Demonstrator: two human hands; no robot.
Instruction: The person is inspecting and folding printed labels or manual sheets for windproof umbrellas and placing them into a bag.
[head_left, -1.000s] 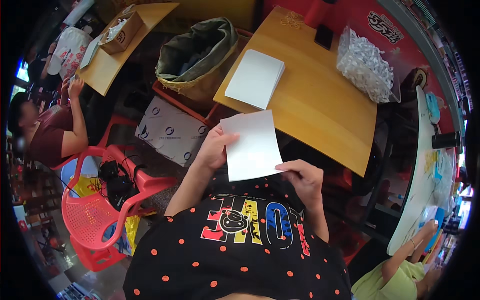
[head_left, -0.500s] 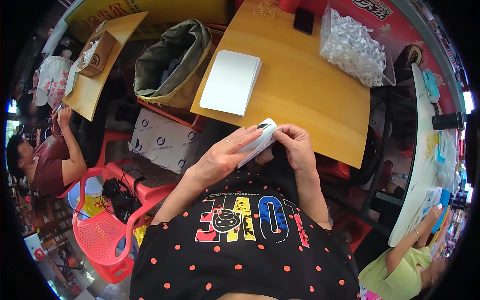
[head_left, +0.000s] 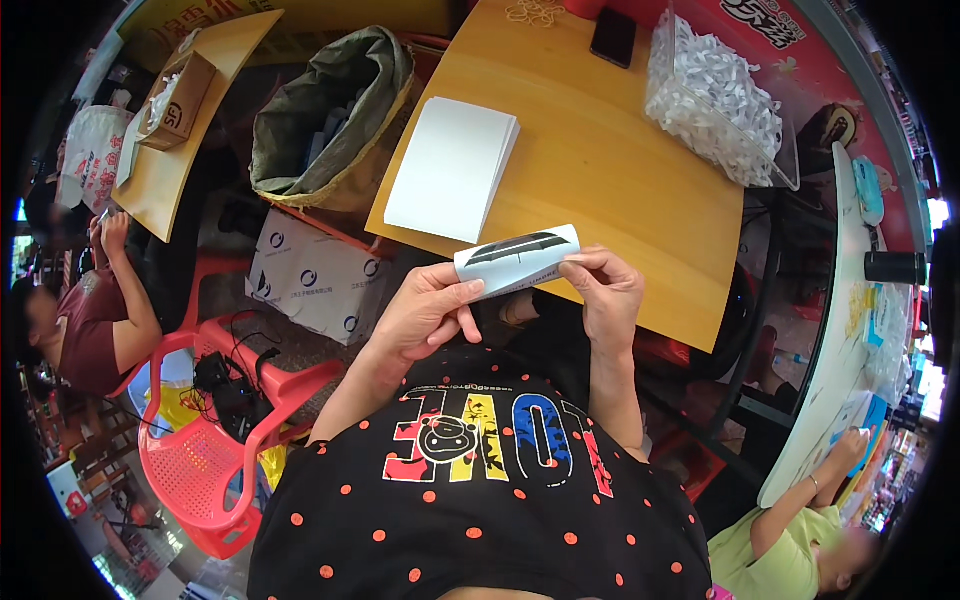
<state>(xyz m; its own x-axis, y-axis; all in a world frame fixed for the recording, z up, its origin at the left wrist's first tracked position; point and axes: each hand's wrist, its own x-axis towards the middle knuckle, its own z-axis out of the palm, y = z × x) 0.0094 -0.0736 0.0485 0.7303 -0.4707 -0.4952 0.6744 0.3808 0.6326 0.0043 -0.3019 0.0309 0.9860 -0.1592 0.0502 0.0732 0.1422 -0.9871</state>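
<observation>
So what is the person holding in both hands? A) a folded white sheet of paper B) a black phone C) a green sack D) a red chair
A: the left hand and right hand pinch the two ends of a folded white sheet, above the edge of the wooden table.

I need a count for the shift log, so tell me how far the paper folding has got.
Done: a clear tub on the wooden table is heaped with small white folded pieces. In hand: the left hand and right hand pinch one folded white sheet between them, partly folded. Left: a stack of flat white sheets lies on the table, unfolded. No exact count can be read.
</observation>
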